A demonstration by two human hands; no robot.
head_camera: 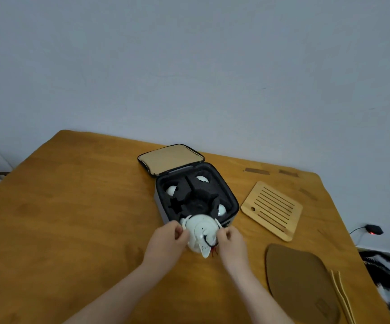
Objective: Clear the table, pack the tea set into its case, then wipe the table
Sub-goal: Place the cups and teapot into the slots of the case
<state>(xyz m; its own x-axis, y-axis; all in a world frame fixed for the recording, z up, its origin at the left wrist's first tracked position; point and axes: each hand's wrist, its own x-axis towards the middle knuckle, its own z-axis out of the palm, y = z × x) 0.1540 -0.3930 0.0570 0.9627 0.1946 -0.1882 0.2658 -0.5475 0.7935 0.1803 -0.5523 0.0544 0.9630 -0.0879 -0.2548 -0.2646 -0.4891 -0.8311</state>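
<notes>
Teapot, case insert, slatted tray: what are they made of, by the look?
White teapot: likely glazed ceramic or porcelain; smooth white surface with a soft sheen.
Case insert: looks like black foam; matte, with shaped cut-out pockets.
Slatted tray: probably bamboo or light wood; pale tan, unpainted, with parallel slots cut through.

Saw a big brown wooden table [72, 206] right by a plain grey-blue wall [189, 66]. Spotted a small black box [374, 229] with a red light past the table's right edge, on a thin wire [358, 229]. Noticed black-and-white striped cloth [386, 273] below it. Found soft, even light everywhere.
</notes>
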